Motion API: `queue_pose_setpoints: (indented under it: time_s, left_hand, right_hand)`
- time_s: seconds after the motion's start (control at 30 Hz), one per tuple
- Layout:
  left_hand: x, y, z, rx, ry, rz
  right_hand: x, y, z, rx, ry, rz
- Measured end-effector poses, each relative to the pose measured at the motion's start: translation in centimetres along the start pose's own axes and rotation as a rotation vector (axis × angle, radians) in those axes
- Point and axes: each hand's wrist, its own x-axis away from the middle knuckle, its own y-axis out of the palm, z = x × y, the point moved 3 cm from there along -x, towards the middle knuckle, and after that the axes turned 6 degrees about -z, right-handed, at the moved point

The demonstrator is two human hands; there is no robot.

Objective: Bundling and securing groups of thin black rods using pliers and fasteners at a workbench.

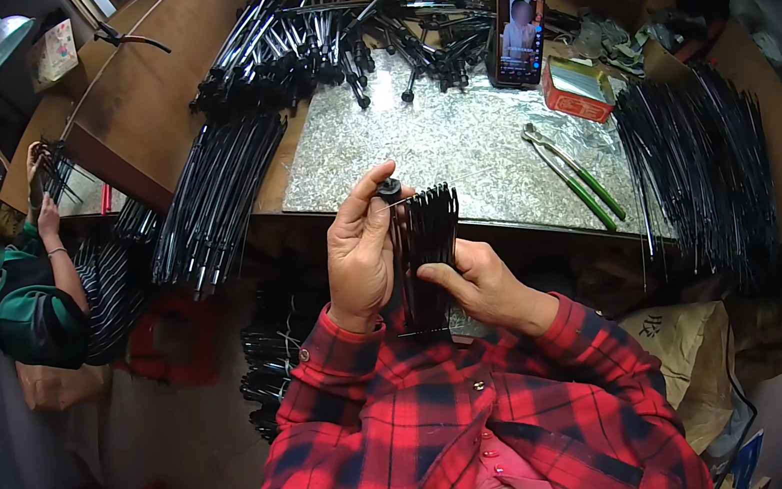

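My left hand (360,267) is raised at the table's near edge, thumb and fingers closed on a small black round part (389,187) with a ring-like rim. A thin pale wire or rod end seems to reach it from the side. Beside it, my right hand (492,288) grips a bundle of thin black cables (432,223), held upright with the thumb across its front. Curved tips show along the bundle's top; its lower end runs down in front of my shirt. Beyond both hands lies a shiny metal sheet (459,158), with green-handled pliers (587,185) at its right.
Long black cables (221,189) hang over the edge at left; another thick bundle (698,168) lies at right. Black rods with silvery shafts (299,35) are heaped behind. A phone (518,36) leans by a red box (579,95). At far left, a co-worker (34,288) handles similar pieces.
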Motion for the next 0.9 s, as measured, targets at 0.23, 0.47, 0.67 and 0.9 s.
queue_pose_setpoints:
  time_s: [0.23, 0.47, 0.67, 0.9]
  left_hand:
    - [0.0, -0.6, -0.2, -0.092, 0.030, -0.036]
    - [0.2, -0.1, 0.0, 0.006, -0.007, -0.047]
    - [0.4, 0.5, -0.3, 0.022, -0.013, -0.070]
    - [0.6, 1.5, -0.2, -0.013, 0.055, -0.045]
  right_hand:
    - [0.1, 0.1, 0.6, -0.026, 0.015, 0.014]
    - [0.1, 0.2, 1.2, -0.011, 0.051, -0.011]
    - [-0.1, 0.1, 0.8, 0.010, 0.027, 0.005]
    - [-0.1, -0.3, 0.3, 0.097, 0.052, -0.010]
